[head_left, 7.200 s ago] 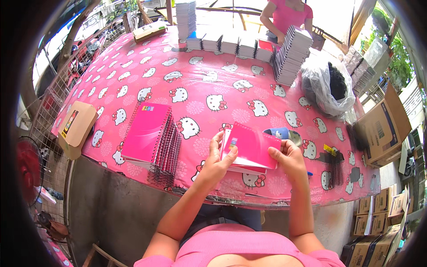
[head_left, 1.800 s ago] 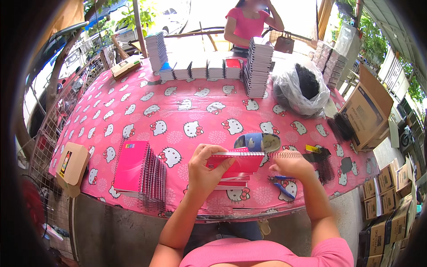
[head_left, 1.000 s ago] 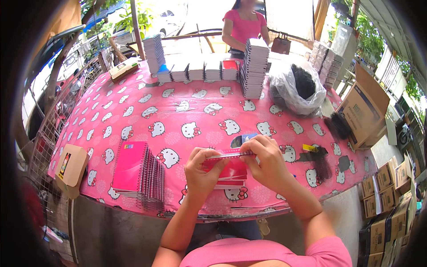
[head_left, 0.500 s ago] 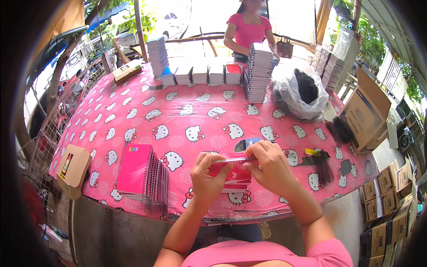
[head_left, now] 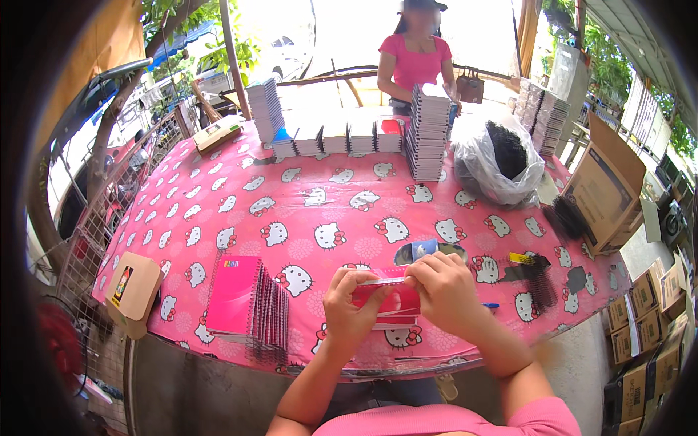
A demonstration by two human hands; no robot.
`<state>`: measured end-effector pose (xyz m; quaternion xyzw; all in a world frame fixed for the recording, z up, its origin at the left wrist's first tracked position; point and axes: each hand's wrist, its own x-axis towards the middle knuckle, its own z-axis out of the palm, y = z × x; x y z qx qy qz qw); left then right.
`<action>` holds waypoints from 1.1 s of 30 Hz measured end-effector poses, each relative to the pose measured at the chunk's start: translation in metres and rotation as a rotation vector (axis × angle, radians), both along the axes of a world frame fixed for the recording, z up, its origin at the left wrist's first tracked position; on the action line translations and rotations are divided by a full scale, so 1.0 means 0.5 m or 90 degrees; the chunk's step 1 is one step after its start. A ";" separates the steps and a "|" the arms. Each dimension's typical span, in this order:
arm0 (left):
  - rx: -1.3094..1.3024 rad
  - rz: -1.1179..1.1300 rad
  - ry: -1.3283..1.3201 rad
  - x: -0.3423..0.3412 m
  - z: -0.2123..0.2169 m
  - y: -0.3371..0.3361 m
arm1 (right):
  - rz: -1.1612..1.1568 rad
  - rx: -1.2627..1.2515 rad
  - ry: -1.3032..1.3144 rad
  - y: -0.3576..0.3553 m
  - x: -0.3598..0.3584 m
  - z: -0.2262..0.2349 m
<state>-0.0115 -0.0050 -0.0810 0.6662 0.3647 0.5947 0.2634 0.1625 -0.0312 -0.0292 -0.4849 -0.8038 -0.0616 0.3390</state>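
Note:
My left hand (head_left: 352,301) pinches the left part of a pink-red notebook (head_left: 396,298), thumb on the near side. At the right end of its punched upper edge, my right hand (head_left: 445,287) has its fingers pressed together; whether a wire coil is between them is too small to tell. More red-covered notebooks (head_left: 398,321) lie on the table just below. Beyond my right hand sits a blue and grey rounded object (head_left: 424,250), partly covered by the fingers. A blue pen (head_left: 490,305) lies beside my right wrist. Left of my hands stands a stack of spiral-bound pink notebooks (head_left: 240,301).
Black wire coils (head_left: 539,285) lie to the right, with more in a plastic bag (head_left: 494,171). Tall notebook stacks (head_left: 429,134) stand at the back, where a person in pink (head_left: 414,65) stands. A cardboard tray (head_left: 131,291) is at the left edge, an open carton (head_left: 605,185) at the right.
The view has shifted, so the table appears lower and further right. Both hands keep hold of the notebook, with the right fingers bunched closer at its edge. The blue pen now shows.

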 end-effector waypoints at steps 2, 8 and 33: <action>0.007 -0.015 -0.005 0.001 -0.004 0.001 | 0.051 -0.102 0.111 0.020 0.058 0.003; 0.024 -0.052 -0.007 0.008 -0.001 0.008 | -0.054 -0.216 -0.062 0.140 0.301 -0.131; -0.113 -0.128 -0.180 0.015 -0.018 0.014 | 0.283 -0.410 0.609 0.141 0.178 -0.057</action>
